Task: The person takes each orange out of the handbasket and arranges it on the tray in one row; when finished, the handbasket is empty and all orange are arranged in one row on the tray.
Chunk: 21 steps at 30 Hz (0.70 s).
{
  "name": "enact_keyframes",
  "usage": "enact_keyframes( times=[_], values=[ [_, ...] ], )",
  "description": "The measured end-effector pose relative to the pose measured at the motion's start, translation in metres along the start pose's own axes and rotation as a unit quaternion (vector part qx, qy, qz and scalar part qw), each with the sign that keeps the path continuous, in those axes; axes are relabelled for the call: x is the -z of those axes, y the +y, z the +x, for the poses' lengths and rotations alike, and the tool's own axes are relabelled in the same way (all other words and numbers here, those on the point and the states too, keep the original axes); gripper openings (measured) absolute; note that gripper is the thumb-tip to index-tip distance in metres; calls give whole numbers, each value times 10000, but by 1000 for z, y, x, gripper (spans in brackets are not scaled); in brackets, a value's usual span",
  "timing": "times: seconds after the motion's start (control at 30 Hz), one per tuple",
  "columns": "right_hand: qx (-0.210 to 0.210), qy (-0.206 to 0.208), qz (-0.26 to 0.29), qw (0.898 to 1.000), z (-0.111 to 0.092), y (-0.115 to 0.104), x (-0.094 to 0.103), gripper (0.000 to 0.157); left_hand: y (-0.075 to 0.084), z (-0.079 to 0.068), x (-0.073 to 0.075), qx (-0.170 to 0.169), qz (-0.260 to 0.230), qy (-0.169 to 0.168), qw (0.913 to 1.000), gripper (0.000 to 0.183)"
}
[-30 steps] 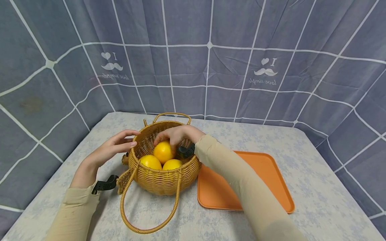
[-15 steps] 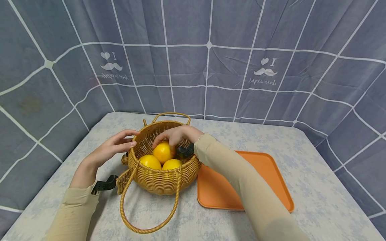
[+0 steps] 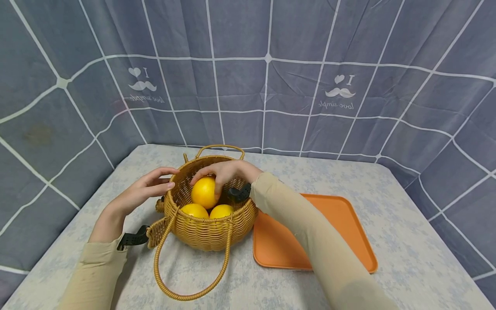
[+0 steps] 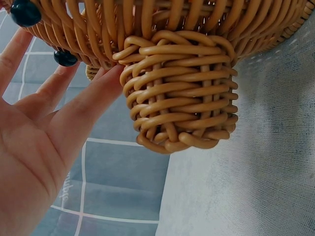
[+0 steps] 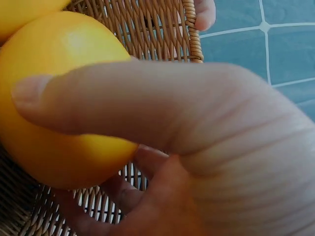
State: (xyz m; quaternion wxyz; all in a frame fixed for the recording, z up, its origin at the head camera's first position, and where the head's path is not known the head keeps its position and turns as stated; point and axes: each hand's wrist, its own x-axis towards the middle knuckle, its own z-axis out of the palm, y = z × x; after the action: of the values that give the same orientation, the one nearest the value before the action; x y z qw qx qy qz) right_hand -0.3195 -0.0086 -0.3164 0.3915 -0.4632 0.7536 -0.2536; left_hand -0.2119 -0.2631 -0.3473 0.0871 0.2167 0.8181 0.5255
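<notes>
A round wicker basket [image 3: 211,234] stands on the table with several yellow-orange oranges inside. My right hand [image 3: 228,171] reaches into it and grips one orange [image 3: 203,193], raised over the other two visible oranges [image 3: 221,211] at the near side. In the right wrist view the thumb lies across the held orange [image 5: 59,162] and the fingers curl beneath it. My left hand [image 3: 141,193] touches the basket's left rim with extended fingers. The left wrist view shows these fingers [image 4: 91,98] against the outer wall, beside a woven stub [image 4: 179,93] and dark bead-like knobs [image 4: 25,12].
An orange rectangular tray [image 3: 333,215] lies right of the basket, partly under the right sleeve [image 3: 310,228]. One basket handle [image 3: 190,297] hangs toward the front; another handle [image 3: 221,146] stands at the back. A grey-blue checked curtain [image 3: 240,86] encloses the table [image 3: 410,241].
My right hand has lifted the orange slightly up and left, off the two nearer ones. The left hand stays at the rim.
</notes>
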Motion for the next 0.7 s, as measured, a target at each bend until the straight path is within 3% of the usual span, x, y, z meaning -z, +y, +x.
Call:
enact_keyframes(
  times=[0.37, 0.7],
  values=[
    [537, -243, 397, 9975, 1, 3, 2, 73, -3, 1, 1, 12, -51, 23, 10000, 40],
    [585, -108, 469, 9971, 0, 4, 1, 76, 1, -1, -2, 5, -27, 19, 10000, 41]
  ],
)
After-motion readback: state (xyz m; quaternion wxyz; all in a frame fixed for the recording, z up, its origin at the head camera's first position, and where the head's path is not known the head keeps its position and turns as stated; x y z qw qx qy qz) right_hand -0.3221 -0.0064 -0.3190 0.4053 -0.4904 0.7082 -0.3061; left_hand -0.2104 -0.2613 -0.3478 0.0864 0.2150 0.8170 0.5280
